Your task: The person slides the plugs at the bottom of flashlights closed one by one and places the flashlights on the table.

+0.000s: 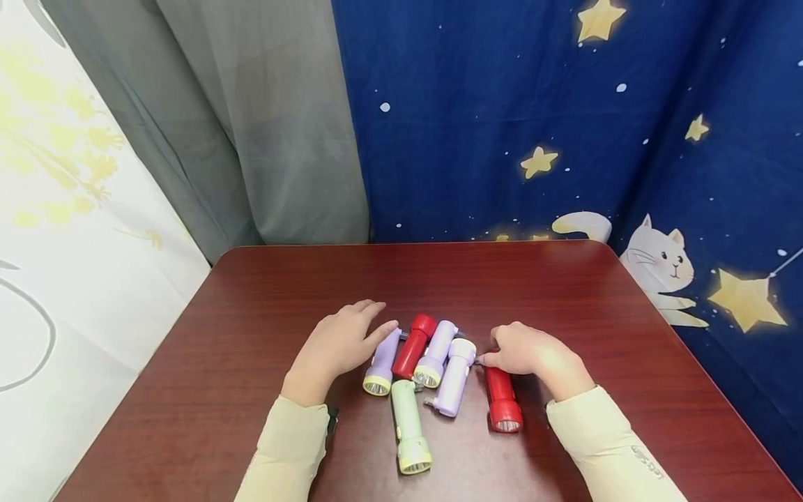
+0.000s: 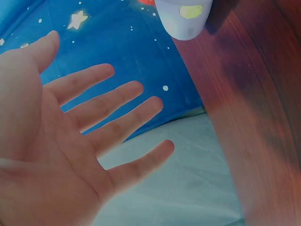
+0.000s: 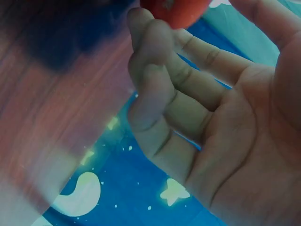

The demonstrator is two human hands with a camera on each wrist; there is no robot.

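My right hand [image 1: 530, 352] holds the rear end of a red flashlight [image 1: 503, 401], whose lens points toward me. In the right wrist view its fingers curl by the red end [image 3: 186, 12]. On the left, my left hand [image 1: 341, 341] has its fingers spread, with the thumb at a purple flashlight [image 1: 384, 357] that has a yellow rim; the left wrist view shows the palm apart from the purple end [image 2: 183, 21]. Between the hands lie another red flashlight [image 1: 414, 346] and two more purple flashlights [image 1: 438, 348] [image 1: 456, 382]. Closer to me is a pale green flashlight [image 1: 409, 422].
All the flashlights lie on a dark red-brown wooden table [image 1: 301, 279]. Behind it hang a grey curtain [image 1: 301, 139] and a blue curtain [image 1: 464, 139] with stars. A white patterned cloth [image 1: 94, 279] hangs along the left side.
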